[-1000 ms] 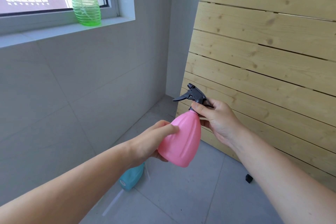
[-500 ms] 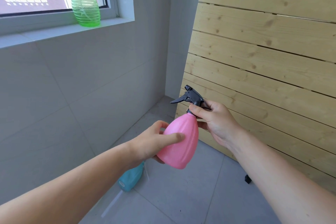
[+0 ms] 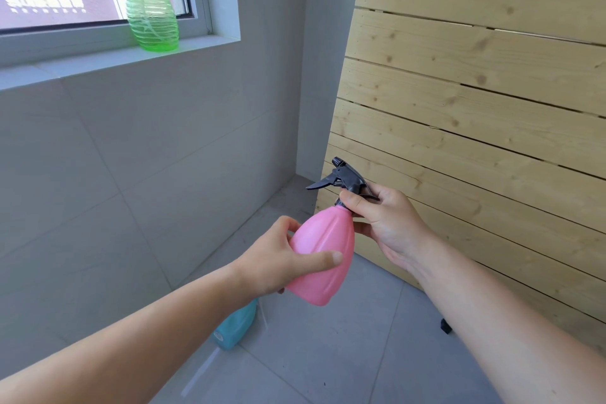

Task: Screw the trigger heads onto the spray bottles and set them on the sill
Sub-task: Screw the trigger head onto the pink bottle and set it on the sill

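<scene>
Left thumb (image 3: 323, 257) slid across pink bottle (image 3: 323, 259); neck (under right hand (image 3: 388, 223)) hidden.

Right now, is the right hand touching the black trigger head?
Touching. Head view: right hand has thumb and fingers pinched around the black trigger head at the pink bottle neck.

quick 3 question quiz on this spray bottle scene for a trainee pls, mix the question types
1. True or false: the green bottle stands on the sill.
2. Which hand grips the black trigger head? A) left B) right
3. Fill in: the blue bottle lies on the ____.

Key
1. True.
2. B: the right hand holds it at the neck, while the left hand holds the pink bottle.
3. Floor.
</scene>
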Demonstrator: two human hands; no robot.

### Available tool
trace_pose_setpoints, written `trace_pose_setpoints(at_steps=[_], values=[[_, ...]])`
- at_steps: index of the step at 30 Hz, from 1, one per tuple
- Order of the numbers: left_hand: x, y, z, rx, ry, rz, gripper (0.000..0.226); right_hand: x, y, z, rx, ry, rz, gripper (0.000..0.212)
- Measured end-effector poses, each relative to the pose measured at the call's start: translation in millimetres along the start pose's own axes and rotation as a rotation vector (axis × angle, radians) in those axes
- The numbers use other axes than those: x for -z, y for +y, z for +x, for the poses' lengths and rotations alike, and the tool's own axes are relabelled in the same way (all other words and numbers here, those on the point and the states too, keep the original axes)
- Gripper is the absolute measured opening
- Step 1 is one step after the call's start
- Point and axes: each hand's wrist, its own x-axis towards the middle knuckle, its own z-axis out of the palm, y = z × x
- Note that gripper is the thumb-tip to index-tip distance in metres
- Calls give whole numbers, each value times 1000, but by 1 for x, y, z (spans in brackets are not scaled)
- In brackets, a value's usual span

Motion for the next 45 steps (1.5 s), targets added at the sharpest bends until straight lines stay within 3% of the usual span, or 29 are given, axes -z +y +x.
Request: trace_pose_setpoints(at_steps=[2, 7, 11, 14, 21, 25, 32, 38, 45], values=[[-1, -1, 0, -1, -20, -8, 83, 1, 0, 0, 1, 3, 0, 10], [3, -4, 0, 12, -167, -78, 56, 0, 1, 0, 9, -24, -5, 13], [1, -1, 1, -17, -33, 8, 69, 1, 2, 0, 0, -16, 0, 16], [0, -1, 3, -15, -34, 2, 86, 1, 0, 2, -11, -8, 13, 10], [6, -6, 1, -14, -269, -150, 54, 0, -5, 1, -47, -52, 125, 13], [4, -5, -1, -56, -305, -242, 58, -2, -7, 0, -79, -88, 218, 30], [0, -9, 1, -69, -141, -208, 85, -3, -6, 0, -102, -118, 149, 37], [-5, -9, 2, -91, -17, -152, 86, -7, -1, 2, -76, -45, 146, 16], [-5, -15, 4, -88, 49, -115, 82, -17, 2, 3, -82, 28, 87, 15]])
